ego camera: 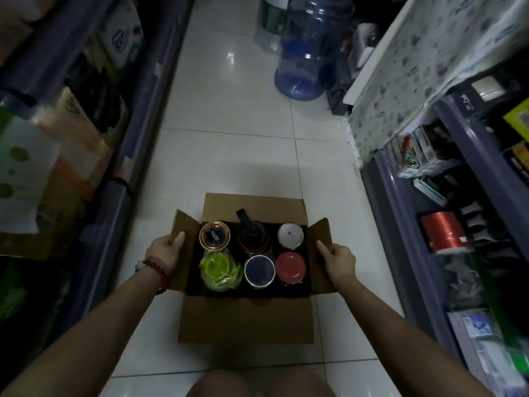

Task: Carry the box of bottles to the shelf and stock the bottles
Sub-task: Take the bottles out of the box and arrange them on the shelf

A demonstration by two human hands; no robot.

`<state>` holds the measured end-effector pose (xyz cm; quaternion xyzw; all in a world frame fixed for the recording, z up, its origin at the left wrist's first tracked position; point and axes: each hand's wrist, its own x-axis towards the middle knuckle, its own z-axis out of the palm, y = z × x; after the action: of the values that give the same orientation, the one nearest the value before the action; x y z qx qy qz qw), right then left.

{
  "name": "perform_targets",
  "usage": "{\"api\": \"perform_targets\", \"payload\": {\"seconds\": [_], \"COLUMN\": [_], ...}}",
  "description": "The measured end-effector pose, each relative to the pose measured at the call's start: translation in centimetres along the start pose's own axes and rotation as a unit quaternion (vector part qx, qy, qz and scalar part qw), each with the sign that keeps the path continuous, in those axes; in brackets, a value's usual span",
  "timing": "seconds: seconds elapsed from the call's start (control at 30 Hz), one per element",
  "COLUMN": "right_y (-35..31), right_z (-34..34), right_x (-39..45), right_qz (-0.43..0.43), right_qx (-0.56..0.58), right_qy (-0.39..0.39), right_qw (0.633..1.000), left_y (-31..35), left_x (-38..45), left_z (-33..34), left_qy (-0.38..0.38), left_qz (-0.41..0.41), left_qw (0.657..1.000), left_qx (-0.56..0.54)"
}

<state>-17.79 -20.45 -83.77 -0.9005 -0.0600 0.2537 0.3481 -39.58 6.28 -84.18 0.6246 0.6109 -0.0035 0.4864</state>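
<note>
An open cardboard box (pixel 246 319) is in front of me over the tiled aisle floor, held at both side flaps. Several bottles stand inside, seen from above: a copper-rimmed lid (pixel 214 234), a black spouted cap (pixel 252 234), a silver lid (pixel 290 234), a lime-green lid (pixel 219 269), a dark blue lid (pixel 259 270) and a red lid (pixel 292 267). My left hand (pixel 164 252) grips the left flap, thumb on top. My right hand (pixel 337 260) grips the right flap the same way.
Shelving (pixel 120 156) with cartons lines the left side of the aisle. Stocked shelves (pixel 406 224) with small boxes and a red spool (pixel 445 233) run along the right. A large blue water jug (pixel 309 47) stands on the floor ahead.
</note>
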Motion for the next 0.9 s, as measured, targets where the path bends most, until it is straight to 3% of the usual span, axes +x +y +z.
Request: {"api": "perform_targets", "payload": {"seconds": [0.17, 0.23, 0.3, 0.4, 0.47, 0.53, 0.67, 0.9], "right_y": [2.3, 2.4, 2.0, 0.5, -0.4, -0.6, 1.4, 4.6], "right_z": [-0.2, -0.3, -0.1, 0.6, 1.4, 2.9, 6.0, 8.9], "right_x": [1.0, 1.2, 1.0, -0.1, -0.8, -1.7, -3.0, -3.8], "right_qz": [0.000, -0.011, -0.050, -0.176, -0.244, -0.248, -0.207, -0.218], "right_qx": [0.005, -0.010, -0.058, -0.124, -0.113, -0.050, 0.061, 0.120], "right_qy": [0.011, 0.008, 0.049, 0.143, 0.135, 0.100, 0.100, 0.087], "right_qw": [1.000, 1.000, 0.996, 0.966, 0.954, 0.962, 0.971, 0.965], "left_y": [0.0, 0.4, 1.3, 2.9, 3.5, 3.6, 2.2, 1.2], "left_x": [1.5, 1.4, 1.3, 1.0, 0.9, 0.0, 0.9, 3.4], "left_z": [-0.7, -0.9, -0.8, 0.1, 1.2, 2.6, 5.4, 6.1], "left_qy": [-0.038, -0.018, 0.064, 0.148, 0.108, 0.045, -0.033, -0.047], "left_qz": [-0.002, 0.004, 0.074, 0.297, 0.395, 0.426, 0.423, 0.439], "left_qw": [0.998, 1.000, 0.993, 0.935, 0.903, 0.896, 0.899, 0.892], "left_qx": [-0.043, -0.012, 0.063, 0.125, 0.132, 0.117, 0.110, 0.093]}}
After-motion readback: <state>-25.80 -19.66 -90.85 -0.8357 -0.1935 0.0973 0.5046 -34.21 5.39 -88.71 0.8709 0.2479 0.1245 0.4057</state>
